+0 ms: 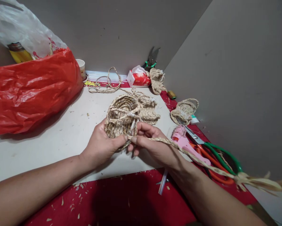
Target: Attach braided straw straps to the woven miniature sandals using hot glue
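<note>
A small woven straw piece [119, 127], curved like a slipper or basket, stands tilted over the white board. My left hand [100, 142] is closed around its near left side, with the thumb on its front edge. My right hand [150, 142] pinches a braided straw cord [166, 141] against that edge, the two thumbs almost touching. From there the cord runs right over my right wrist to a knotted, frayed part. Just behind the piece lies a second woven straw piece [148, 110] with bits of clear plastic on it.
Green-handled scissors [202, 142], orange-handled scissors and a pink tool [182, 138] lie at right. More woven pieces [184, 111], a tissue box [139, 78] and pruning shears [152, 58] line the back and right. A red plastic bag [34, 91] fills the left. Straw scraps litter the red cloth [122, 201].
</note>
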`<state>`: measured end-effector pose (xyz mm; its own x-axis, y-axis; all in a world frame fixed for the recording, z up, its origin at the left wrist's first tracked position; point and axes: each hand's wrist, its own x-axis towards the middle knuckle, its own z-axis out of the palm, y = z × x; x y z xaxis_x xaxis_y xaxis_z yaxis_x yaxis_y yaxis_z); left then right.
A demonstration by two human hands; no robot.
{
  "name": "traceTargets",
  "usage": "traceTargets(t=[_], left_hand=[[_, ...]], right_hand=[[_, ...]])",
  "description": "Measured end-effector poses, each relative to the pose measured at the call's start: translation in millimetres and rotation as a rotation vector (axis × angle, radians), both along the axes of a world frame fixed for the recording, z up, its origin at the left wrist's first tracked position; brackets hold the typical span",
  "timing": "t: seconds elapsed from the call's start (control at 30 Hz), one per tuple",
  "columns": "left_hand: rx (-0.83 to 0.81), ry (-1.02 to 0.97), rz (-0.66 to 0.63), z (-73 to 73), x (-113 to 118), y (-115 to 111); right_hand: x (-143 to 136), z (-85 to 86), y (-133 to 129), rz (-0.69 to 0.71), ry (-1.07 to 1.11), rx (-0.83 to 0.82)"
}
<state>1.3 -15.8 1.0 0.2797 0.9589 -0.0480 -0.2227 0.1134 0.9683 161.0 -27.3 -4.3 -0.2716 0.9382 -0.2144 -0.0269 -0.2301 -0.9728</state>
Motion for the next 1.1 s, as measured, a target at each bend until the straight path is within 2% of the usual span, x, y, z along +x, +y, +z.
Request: traceTargets(t=[0.17, 0.5, 0.63, 0.83, 1.0, 1.1], left_hand=[[0.060, 0.083, 0.071, -2.8, 0.8, -4.4], [0.174, 0.239, 0.165, -5.7, 4.2, -15.0], [0.216, 0.269, 0.155, -7.7, 2.8, -15.5], [0.109, 0.148, 0.085, -7.6, 0.9, -3.8], [-0.071, 0.043, -0.032, -6.7, -1.9, 3.2], [-0.123, -0.025, -0.043, -7.2, -4.8, 4.1]], right_hand=[[-5.7, 2.8, -1.9, -0.075, -0.065, 0.010], [-16.8, -7.6, -7.7, -0.225, -0.174, 0.075], [-16.4, -6.3, -7.0, -0.208, -0.175, 0.085], [-10.6, -7.6, -4.4, -0.125, -0.103, 0.024], [-5.5, -7.6, -3.3, -0.094, -0.059, -0.019], [-2.7, -3.3, -2.3, -0.062, -0.047, -0.017]])
